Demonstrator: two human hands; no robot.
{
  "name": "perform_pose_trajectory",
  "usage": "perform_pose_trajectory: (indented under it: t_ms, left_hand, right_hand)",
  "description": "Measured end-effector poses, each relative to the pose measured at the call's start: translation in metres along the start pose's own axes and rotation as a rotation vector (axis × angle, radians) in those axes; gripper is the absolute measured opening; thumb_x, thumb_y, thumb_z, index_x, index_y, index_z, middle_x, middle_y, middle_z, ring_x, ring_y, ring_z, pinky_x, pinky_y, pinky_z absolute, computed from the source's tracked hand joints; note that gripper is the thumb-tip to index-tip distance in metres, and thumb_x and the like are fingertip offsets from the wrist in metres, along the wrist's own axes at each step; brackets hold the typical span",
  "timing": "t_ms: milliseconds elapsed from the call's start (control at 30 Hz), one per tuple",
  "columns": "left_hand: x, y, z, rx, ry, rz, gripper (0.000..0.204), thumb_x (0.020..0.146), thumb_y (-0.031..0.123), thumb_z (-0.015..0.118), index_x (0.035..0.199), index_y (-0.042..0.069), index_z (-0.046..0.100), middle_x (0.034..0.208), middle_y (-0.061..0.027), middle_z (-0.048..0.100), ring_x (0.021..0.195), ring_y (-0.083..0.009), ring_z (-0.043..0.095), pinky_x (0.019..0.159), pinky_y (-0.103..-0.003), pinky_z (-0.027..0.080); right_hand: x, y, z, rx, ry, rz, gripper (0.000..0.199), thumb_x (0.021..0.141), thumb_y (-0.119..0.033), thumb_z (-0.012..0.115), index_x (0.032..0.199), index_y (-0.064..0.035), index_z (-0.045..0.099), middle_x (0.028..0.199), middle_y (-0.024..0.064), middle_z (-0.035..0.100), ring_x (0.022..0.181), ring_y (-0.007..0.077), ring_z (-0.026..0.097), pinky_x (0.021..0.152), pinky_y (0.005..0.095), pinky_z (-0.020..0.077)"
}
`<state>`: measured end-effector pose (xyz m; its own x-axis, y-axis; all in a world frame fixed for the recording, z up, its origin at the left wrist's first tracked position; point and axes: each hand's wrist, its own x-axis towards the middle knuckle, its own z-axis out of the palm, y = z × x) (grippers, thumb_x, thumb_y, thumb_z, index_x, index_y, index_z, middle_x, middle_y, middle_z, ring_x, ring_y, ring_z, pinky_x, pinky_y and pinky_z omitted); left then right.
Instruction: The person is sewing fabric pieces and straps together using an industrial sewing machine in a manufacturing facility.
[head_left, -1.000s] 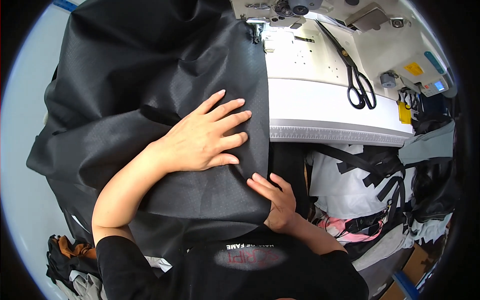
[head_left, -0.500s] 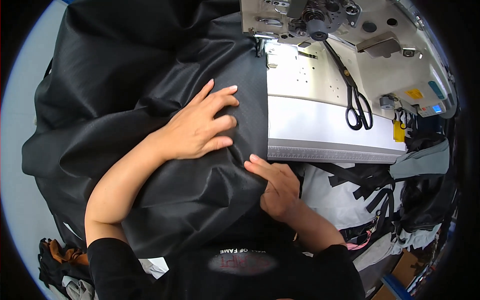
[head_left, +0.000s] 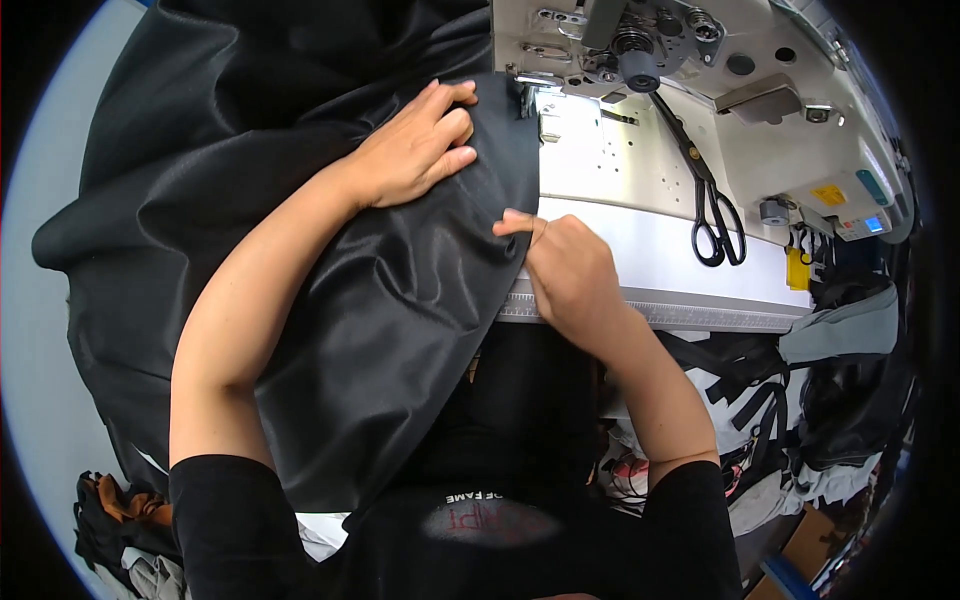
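Observation:
A large sheet of black, glossy fabric (head_left: 330,410) spreads in folds over the left side and hangs toward my lap. Its right edge runs up under the presser foot area of a sewing machine (head_left: 640,60). On top of the cloth, close to the machine, my left hand (head_left: 410,155) lies palm down with its fingers slightly bent and apart. My right hand (head_left: 575,270) pinches the fabric's right edge between thumb and fingers, nearer to me. The needle itself is hidden.
Black-handled scissors (head_left: 712,215) lie on the machine bed's right side. A ruler strip (head_left: 700,315) lines the table's front edge. Cloth pieces and black straps (head_left: 745,365) are heaped at the right, and more scraps (head_left: 125,520) sit at lower left.
Both hands have moved up toward the machine, and the fabric has shifted with them. My right hand has closed on the edge, and the cloth near my lap has swung left.

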<state>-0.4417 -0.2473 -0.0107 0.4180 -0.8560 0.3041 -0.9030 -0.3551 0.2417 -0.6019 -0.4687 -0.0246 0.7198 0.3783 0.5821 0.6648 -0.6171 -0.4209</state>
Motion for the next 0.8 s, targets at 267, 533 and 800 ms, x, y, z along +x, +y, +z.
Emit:
perform_pose_trajectory:
  t_ms: [267, 533, 800]
  left_hand:
    - [0.021, -0.045, 0.009, -0.011, 0.106, -0.082, 0.027, 0.102, 0.032, 0.052, 0.105, 0.005, 0.052, 0.134, -0.0197, 0.047, 0.118, -0.0395, 0.054, 0.101, -0.044, 0.045]
    - [0.027, 0.072, -0.004, 0.515, -0.009, -0.075, 0.028, 0.083, 0.022, 0.063, 0.105, 0.004, 0.062, 0.107, -0.0146, 0.063, 0.111, -0.0323, 0.059, 0.098, -0.048, 0.045]
    - [-0.208, 0.273, 0.016, 0.020, -0.160, -0.591, 0.053, 0.071, 0.007, 0.076, 0.122, -0.001, 0.061, 0.135, -0.0203, 0.058, 0.130, -0.0380, 0.052, 0.106, -0.043, 0.047]
  right_hand:
    - [0.033, 0.033, 0.009, -0.049, 0.057, 0.100, 0.021, 0.077, 0.006, 0.061, 0.098, 0.0065, 0.063, 0.091, 0.0207, 0.065, 0.081, 0.0404, 0.061, 0.075, 0.0437, 0.0508]
    - [-0.007, -0.012, 0.022, -0.035, 0.099, 0.310, 0.071, 0.078, -0.018, 0.073, 0.138, 0.0038, 0.044, 0.141, 0.0223, 0.041, 0.134, 0.0409, 0.038, 0.112, 0.0488, 0.0286]
    - [0.008, -0.055, 0.016, -0.102, 0.030, 0.327, 0.063, 0.084, -0.022, 0.071, 0.135, 0.0076, 0.049, 0.150, 0.0247, 0.031, 0.139, 0.0421, 0.029, 0.115, 0.0530, 0.0201]
